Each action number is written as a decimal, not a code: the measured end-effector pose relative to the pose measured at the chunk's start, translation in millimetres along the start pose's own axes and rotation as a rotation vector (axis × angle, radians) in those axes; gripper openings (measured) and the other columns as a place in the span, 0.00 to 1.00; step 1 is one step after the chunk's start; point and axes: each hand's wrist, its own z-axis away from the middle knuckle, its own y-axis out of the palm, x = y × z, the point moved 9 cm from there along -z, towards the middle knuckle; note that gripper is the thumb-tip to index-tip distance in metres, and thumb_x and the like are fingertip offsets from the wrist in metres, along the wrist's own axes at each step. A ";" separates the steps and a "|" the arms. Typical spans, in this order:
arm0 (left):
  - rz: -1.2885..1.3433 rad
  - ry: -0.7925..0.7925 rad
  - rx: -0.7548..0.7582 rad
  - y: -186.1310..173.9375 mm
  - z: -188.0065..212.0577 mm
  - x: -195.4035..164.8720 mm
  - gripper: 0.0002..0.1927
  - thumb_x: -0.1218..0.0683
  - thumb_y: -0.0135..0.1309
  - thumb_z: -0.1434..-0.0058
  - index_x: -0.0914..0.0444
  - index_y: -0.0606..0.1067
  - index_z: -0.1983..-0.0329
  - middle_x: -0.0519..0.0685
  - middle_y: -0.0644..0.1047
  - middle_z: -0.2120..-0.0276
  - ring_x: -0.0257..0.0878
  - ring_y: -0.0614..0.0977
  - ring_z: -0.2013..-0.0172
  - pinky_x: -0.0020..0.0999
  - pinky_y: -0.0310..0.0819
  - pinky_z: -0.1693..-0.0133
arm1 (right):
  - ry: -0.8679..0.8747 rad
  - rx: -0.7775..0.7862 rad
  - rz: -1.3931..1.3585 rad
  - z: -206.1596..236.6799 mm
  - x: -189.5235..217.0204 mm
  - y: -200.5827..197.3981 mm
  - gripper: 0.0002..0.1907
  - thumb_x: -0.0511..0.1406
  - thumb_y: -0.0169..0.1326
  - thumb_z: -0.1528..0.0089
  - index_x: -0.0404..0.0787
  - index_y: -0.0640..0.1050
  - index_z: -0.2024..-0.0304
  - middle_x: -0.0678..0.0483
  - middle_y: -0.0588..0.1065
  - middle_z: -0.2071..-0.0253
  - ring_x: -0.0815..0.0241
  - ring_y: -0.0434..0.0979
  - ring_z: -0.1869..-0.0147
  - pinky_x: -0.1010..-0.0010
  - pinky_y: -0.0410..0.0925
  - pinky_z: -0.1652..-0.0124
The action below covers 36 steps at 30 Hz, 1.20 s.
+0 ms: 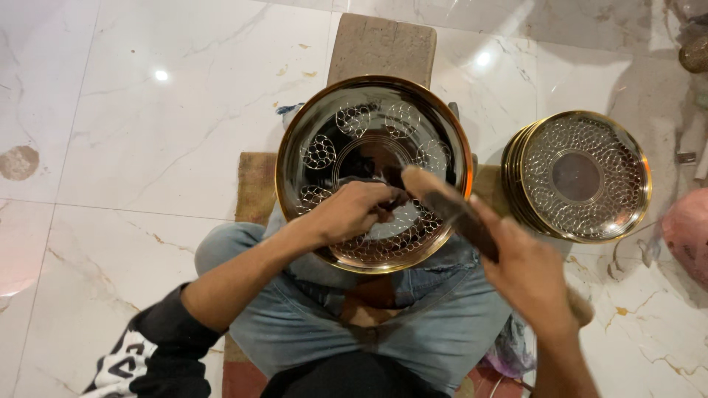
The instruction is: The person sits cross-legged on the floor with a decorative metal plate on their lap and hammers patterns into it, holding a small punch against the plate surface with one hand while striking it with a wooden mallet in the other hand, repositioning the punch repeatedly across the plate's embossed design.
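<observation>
A round metal plate (369,110) with a brass-coloured rim and an engraved ring pattern rests on my lap over a stone block (381,46). My left hand (352,211) is closed on a small tool pressed against the plate's lower middle; the tool itself is mostly hidden by the fingers. My right hand (527,274) grips a dark wooden mallet (450,210), whose head lies just right of my left hand, above the plate.
A stack of similar patterned plates (579,175) stands on the marble floor to my right. A brown mat (254,184) lies under me. A pink object (689,232) sits at the right edge, with metal bits at the top right.
</observation>
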 end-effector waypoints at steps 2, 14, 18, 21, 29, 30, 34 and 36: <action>0.065 -0.169 -0.061 -0.2 10.5 13.3 0.19 0.62 0.58 0.40 0.66 0.75 0.45 0.58 0.79 0.63 0.49 0.83 0.64 0.42 0.78 0.60 | -0.057 -0.165 -0.326 -16.9 16.1 -36.5 0.45 0.36 0.60 0.42 0.55 0.56 0.25 0.43 0.77 0.59 0.42 0.81 0.61 0.54 0.74 0.62; 0.033 -0.404 -0.636 -16.3 55.9 11.6 0.16 0.60 0.58 0.36 0.69 0.71 0.48 0.55 0.81 0.61 0.45 0.86 0.60 0.37 0.79 0.57 | -0.186 0.081 0.219 -45.2 76.2 -79.4 0.44 0.34 0.55 0.41 0.65 0.53 0.26 0.50 0.75 0.57 0.48 0.82 0.66 0.57 0.76 0.67; 0.054 -0.527 -0.732 -2.9 66.7 17.8 0.19 0.59 0.59 0.36 0.70 0.68 0.46 0.55 0.81 0.62 0.44 0.85 0.61 0.39 0.79 0.57 | -0.211 0.205 0.456 -50.0 81.5 -57.1 0.48 0.31 0.54 0.40 0.67 0.50 0.23 0.47 0.74 0.58 0.52 0.81 0.62 0.62 0.77 0.67; 0.058 -0.518 -0.801 0.5 72.3 19.1 0.17 0.59 0.57 0.35 0.70 0.68 0.47 0.55 0.81 0.63 0.45 0.85 0.63 0.40 0.78 0.58 | -0.296 0.037 0.354 -53.5 100.8 -71.6 0.43 0.31 0.53 0.37 0.65 0.54 0.24 0.48 0.74 0.59 0.51 0.81 0.61 0.60 0.76 0.67; 0.066 -0.517 -0.813 6.5 75.5 25.9 0.12 0.60 0.56 0.31 0.68 0.65 0.52 0.54 0.79 0.64 0.43 0.85 0.65 0.37 0.80 0.62 | -0.517 -0.079 -0.167 -66.5 146.4 -118.8 0.46 0.33 0.57 0.39 0.58 0.50 0.23 0.45 0.74 0.55 0.50 0.81 0.65 0.68 0.74 0.68; 0.057 -0.486 -0.812 5.9 74.1 23.1 0.12 0.60 0.55 0.31 0.67 0.65 0.52 0.54 0.78 0.64 0.43 0.85 0.64 0.36 0.81 0.62 | -0.578 -0.143 -0.387 -64.0 150.8 -132.7 0.48 0.33 0.60 0.41 0.55 0.50 0.24 0.44 0.74 0.53 0.48 0.81 0.63 0.68 0.74 0.65; -0.007 -0.412 -0.828 -1.3 70.4 13.8 0.13 0.63 0.57 0.35 0.70 0.66 0.52 0.55 0.79 0.64 0.45 0.83 0.65 0.39 0.77 0.63 | -0.575 -0.004 0.448 -62.2 160.0 -111.0 0.51 0.32 0.59 0.43 0.64 0.46 0.25 0.48 0.74 0.61 0.51 0.82 0.65 0.62 0.77 0.65; 0.037 -0.451 -0.796 -2.1 67.7 16.5 0.10 0.63 0.57 0.33 0.68 0.68 0.55 0.54 0.80 0.65 0.44 0.84 0.66 0.37 0.78 0.64 | -0.384 0.255 0.099 -65.8 145.7 -102.1 0.52 0.28 0.56 0.41 0.65 0.45 0.23 0.48 0.74 0.58 0.52 0.82 0.66 0.62 0.78 0.66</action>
